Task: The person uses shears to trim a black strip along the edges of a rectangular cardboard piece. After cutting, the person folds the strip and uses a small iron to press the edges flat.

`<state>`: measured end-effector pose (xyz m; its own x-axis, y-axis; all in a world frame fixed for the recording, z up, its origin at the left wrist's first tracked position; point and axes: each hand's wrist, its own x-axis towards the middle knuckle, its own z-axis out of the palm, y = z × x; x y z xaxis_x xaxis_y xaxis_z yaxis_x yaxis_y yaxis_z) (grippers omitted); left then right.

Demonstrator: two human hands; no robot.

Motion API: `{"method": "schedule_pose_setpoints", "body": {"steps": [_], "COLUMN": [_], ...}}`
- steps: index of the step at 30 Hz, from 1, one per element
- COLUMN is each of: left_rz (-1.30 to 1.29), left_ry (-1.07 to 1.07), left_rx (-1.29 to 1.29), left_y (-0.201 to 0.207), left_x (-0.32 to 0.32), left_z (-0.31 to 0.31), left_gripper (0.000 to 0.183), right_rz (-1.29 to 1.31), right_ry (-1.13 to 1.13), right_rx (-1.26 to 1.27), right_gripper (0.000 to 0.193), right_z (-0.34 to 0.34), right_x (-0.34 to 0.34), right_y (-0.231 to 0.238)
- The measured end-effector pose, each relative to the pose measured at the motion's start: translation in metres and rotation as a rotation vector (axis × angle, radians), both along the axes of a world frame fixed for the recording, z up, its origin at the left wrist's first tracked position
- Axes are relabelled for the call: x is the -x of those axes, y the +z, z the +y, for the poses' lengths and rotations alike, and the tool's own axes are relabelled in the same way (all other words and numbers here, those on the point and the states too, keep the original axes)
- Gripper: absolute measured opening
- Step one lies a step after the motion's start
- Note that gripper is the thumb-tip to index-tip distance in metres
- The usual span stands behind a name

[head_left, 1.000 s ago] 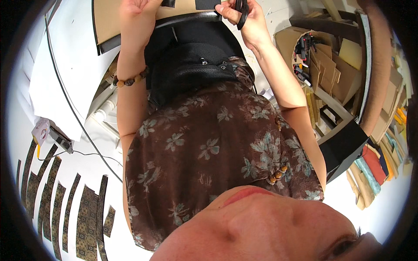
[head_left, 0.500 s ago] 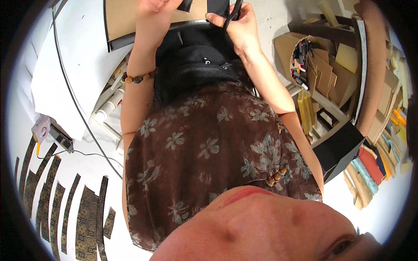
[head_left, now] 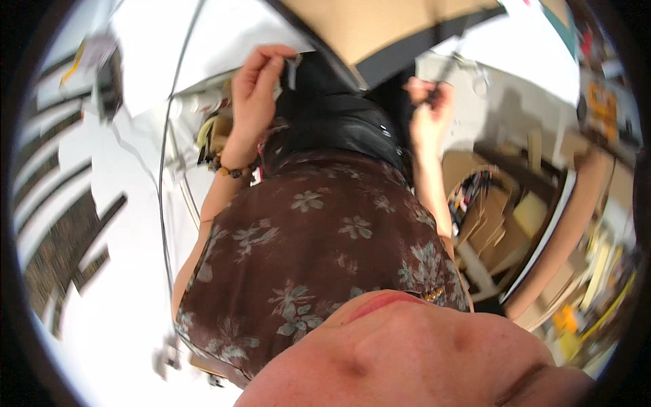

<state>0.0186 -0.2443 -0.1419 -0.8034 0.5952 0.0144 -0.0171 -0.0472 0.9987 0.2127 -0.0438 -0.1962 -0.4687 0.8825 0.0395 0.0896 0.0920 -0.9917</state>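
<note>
Up at twelve o'clock a tan board (head_left: 366,30) with black edging (head_left: 428,46) points one corner down at the person's black-clad lap (head_left: 325,129). The right hand (head_left: 432,112), at one o'clock, has its grip curled around a dark scissors-like tool (head_left: 432,97), blurred; the board sits toward eleven o'clock from it. The left hand (head_left: 261,88), at eleven o'clock, bends its fingertips together, but I can't tell whether that grip holds anything; the board is toward its two o'clock.
</note>
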Motion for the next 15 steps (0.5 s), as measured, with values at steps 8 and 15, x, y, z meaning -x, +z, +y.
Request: {"method": "schedule_pose_setpoints", "body": {"steps": [8,15], "left_rz": [-0.303,-0.534], "left_ry": [0.649,1.290], "left_rx": [0.727,0.609], "left_y": [-0.228,-0.347], "left_x": [-0.017,-0.023], "left_z": [-0.223,-0.356], "left_gripper": [0.049,0.021], "right_rz": [0.148,0.159], "right_ry": [-0.079,-0.071], "right_rx": [-0.096,-0.004], "right_gripper": [0.015,0.018], "right_z": [0.062,0.056], "right_x": [-0.046,-0.033], "right_y": [-0.010,0.016]}}
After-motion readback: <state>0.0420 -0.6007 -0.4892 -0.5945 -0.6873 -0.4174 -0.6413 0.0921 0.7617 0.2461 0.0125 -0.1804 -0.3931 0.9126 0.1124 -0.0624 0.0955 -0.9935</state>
